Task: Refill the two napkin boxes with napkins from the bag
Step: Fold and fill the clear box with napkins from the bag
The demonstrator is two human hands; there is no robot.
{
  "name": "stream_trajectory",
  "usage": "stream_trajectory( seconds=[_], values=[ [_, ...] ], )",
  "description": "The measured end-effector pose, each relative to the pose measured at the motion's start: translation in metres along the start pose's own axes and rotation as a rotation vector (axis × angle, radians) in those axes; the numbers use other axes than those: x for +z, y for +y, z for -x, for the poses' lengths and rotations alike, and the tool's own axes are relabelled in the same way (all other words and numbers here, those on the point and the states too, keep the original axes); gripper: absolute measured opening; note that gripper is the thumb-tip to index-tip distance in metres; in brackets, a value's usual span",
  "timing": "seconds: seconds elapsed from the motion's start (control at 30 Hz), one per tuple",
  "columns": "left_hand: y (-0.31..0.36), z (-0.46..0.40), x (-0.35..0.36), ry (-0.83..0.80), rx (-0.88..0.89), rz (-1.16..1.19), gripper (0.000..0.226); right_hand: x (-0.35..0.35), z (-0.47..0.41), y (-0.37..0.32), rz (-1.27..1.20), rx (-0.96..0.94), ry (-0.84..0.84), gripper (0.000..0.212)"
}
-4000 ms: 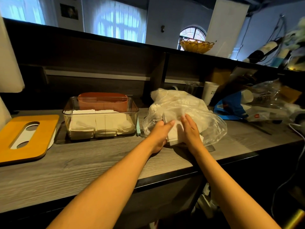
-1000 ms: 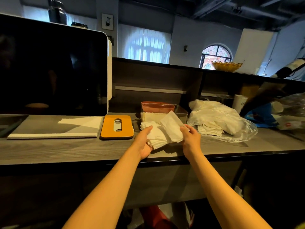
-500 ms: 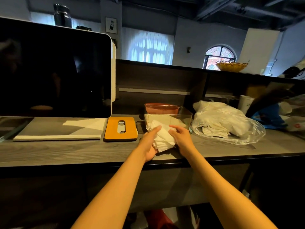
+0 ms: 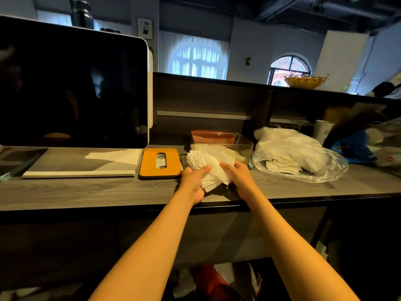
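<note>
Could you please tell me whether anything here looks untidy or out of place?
The napkin stack held by the left hand and right hand is fanned and uneven. The orange lid lies off its box.

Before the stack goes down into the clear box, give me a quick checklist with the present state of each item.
1. Stack of white napkins held by both hands: ok; left hand grips from below, right hand on its right side.
2. Stack squared up: not ok; the sheets are fanned.
3. Clear plastic napkin box uncovered: ok; the orange lid with slot lies on the grey wooden counter, left of the box.
4. Room left in the box: cannot tell; the stack hides its inside.
5. Clear plastic bag still holds napkins: ok.
</note>
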State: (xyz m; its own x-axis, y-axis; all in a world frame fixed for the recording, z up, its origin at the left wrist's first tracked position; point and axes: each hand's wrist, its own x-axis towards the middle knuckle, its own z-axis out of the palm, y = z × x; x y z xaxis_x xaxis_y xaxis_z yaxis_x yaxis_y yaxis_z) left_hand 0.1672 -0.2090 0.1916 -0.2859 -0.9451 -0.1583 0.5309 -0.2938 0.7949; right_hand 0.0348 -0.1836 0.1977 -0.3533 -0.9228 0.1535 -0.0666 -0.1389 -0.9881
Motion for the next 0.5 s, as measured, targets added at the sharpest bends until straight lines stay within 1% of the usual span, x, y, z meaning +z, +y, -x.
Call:
stream_trajectory(
  seconds=[0.1, 0.23, 0.33, 0.5],
  values=[
    [0.0, 0.0, 0.001, -0.008, -0.01, -0.002, 0.035, -0.007, 0.001, 0.0, -0.135, -0.006, 0.061, 0.022],
    [0.001, -0.004, -0.001, 0.017, -0.043, 0.004, 0.023, -0.013, 0.002, -0.006, -0.364, 0.077, 0.137, 0.029],
    [0.001, -0.004, 0.002, 0.038, -0.06, -0.011, 0.03, -0.016, 0.003, -0.009, -0.452, 0.155, 0.177, 0.029],
    [0.003, 0.002, 0.005, -0.019, -0.08, 0.015, 0.036, -0.019, 0.004, -0.009, -0.59, 0.177, 0.126, 0.032]
  ],
)
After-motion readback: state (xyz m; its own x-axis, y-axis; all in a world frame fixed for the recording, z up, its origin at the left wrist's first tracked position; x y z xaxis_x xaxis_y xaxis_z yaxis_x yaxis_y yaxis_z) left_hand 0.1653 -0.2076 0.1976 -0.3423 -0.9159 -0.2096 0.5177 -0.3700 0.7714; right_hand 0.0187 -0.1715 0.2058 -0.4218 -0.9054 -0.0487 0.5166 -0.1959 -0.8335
